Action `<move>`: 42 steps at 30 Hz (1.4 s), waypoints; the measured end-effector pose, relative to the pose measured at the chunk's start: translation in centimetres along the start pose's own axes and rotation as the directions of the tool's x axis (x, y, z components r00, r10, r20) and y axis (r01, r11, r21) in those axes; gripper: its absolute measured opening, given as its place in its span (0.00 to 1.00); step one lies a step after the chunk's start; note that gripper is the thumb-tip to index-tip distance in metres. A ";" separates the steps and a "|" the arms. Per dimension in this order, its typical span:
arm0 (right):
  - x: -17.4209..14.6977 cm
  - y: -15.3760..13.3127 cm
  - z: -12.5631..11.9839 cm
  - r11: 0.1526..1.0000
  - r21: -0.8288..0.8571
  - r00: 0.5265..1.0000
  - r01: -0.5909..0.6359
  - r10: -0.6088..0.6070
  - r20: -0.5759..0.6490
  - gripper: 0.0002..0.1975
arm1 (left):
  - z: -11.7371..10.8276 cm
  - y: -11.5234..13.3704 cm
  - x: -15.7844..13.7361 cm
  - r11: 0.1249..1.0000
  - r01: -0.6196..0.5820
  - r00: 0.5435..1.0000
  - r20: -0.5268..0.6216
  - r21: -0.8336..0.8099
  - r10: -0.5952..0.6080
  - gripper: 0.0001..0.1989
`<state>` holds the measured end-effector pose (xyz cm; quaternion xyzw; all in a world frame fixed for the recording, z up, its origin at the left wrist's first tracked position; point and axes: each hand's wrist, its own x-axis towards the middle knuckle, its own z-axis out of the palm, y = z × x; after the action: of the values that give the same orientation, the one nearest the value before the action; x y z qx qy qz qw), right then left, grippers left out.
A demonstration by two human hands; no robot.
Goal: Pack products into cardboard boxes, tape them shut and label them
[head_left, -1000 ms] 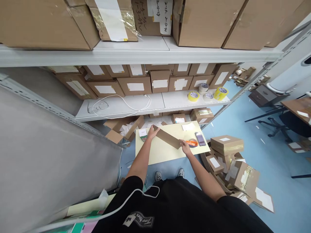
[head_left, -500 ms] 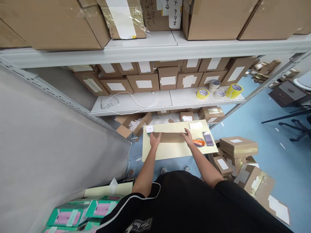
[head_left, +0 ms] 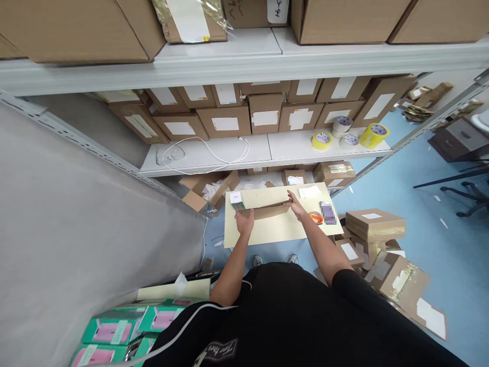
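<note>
Long brown cardboard piece [head_left: 269, 211] sits between my two hands, over the cream table board [head_left: 267, 233]; cannot tell whether its lower edge touches the board

Left hand [head_left: 245, 222] pinches the left end, thumb on the near side; right hand [head_left: 295, 206] pinches the right end, one finger pointing up past the edge

Long axis runs left to right across my front, right end a little farther from me than the left; broad face toward me, upper edge slightly bowed

Small white-and-green box [head_left: 237, 200] just beyond my left hand, contents hidden; orange item [head_left: 316, 218] near my right wrist

Open carton [head_left: 198, 184] past the board's left edge, flaps spread, white papers [head_left: 211, 190] inside

Labelled cartons [head_left: 225, 124] stacked along the middle shelf [head_left: 252, 153], contents out of sight; yellow tape roll [head_left: 321, 144] in front of them

Heap of cartons [head_left: 376, 224] on the floor, my right side
</note>
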<state>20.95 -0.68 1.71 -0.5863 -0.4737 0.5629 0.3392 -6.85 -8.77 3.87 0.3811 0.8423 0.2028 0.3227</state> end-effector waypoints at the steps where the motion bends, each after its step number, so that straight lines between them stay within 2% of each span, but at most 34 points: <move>1: 0.1 -0.2 -0.1 1.000 0.004 1.000 -0.024 0.024 0.001 0.47 | -0.1 0.2 0.0 1.000 0.019 1.000 -0.021 -0.021 -0.019 0.45; 4: 0.7 -0.4 0.2 0.997 0.007 0.997 -0.073 0.074 -0.009 0.47 | -0.3 0.2 0.0 0.997 0.032 0.997 -0.065 -0.063 -0.036 0.39; 8: 1.5 0.2 0.9 0.997 -0.017 0.995 -0.081 0.080 -0.061 0.47 | -0.7 -0.6 0.1 1.000 0.002 0.998 -0.062 -0.030 -0.004 0.33; 15: 2.5 1.0 1.9 0.993 0.014 0.973 -0.118 0.118 -0.200 0.44 | -3.0 -0.9 2.5 0.996 0.019 0.985 0.170 0.085 -0.033 0.22; 17: 2.6 1.1 2.0 0.995 0.004 0.972 -0.098 0.096 -0.212 0.42 | -3.7 -0.6 3.4 0.991 0.006 0.976 0.216 0.131 -0.035 0.22; 20: 2.7 1.4 1.8 0.998 -0.023 0.981 -0.054 0.049 -0.186 0.35 | -4.0 -0.2 4.2 0.987 -0.010 0.979 0.204 0.161 -0.023 0.27; 25: 2.8 1.7 2.4 0.988 -0.153 0.983 -0.002 -0.027 -0.182 0.27 | -2.7 0.7 3.8 0.971 -0.109 0.992 0.093 0.214 0.091 0.34; 28: 2.6 1.6 3.9 0.971 -0.236 0.966 0.035 -0.094 -0.243 0.29 | -1.7 1.2 3.0 0.980 -0.097 0.994 0.056 0.172 0.089 0.33; 32: 2.4 1.3 5.2 0.978 -0.205 0.971 0.035 -0.082 -0.223 0.39 | -1.4 1.0 1.9 0.987 -0.088 0.994 0.080 0.136 0.078 0.28; 37: 2.1 1.2 4.0 0.967 -0.252 0.991 -0.035 0.001 -0.134 0.36 | -1.0 -0.1 0.6 0.971 -0.170 0.973 0.188 0.171 0.137 0.21; 40: 1.7 1.0 3.2 0.963 -0.266 0.992 -0.042 0.007 -0.129 0.37 | -0.4 0.0 0.2 0.964 -0.202 0.961 0.223 0.173 0.162 0.21; 42: 1.4 0.9 2.9 0.975 -0.219 0.991 -0.035 0.005 -0.133 0.38 | -0.2 0.2 0.2 0.963 -0.211 0.961 0.218 0.169 0.172 0.22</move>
<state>18.14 -0.07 -0.02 -0.6610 -0.5038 0.4703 0.2970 -6.92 -8.50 4.05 0.5087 0.7798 0.1119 0.3472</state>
